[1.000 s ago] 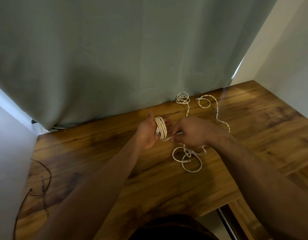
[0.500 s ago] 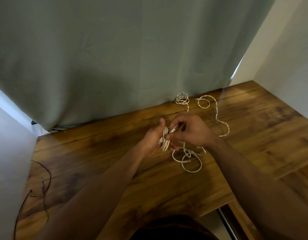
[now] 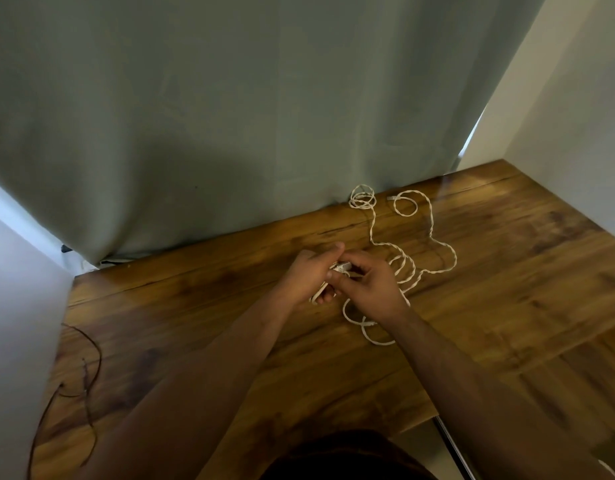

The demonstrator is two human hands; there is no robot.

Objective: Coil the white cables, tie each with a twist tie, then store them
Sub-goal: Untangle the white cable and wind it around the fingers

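My left hand (image 3: 308,271) is curled around a small bundle of white twisted cable (image 3: 340,267), the wound loops held between thumb and fingers just above the dark wood-grain surface (image 3: 202,306). My right hand (image 3: 370,289) meets it from the other side, its fingers pinching the strand at the top of the bundle, right where the two hands touch.

The rest of that white cable lies loose on the surface: a slack tangle of loops (image 3: 368,327) just under my right wrist, a wavy run (image 3: 434,251) trailing back toward the grey-green curtain (image 3: 230,116), and two small curls near the curtain's hem (image 3: 363,199). I judge the coiling only partly done, and I can see no twist tie anywhere.

The risk is in those loose loops. If I pull the next length through without letting them unroll, I expect they will cinch into a knot or drag the whole tangle up with them. The twist in the cord may also fight each wrap, so the bundle could spring open if my left thumb eases off. A thin dark wire (image 3: 88,375) lies well apart at the surface's left edge, too far to snag.
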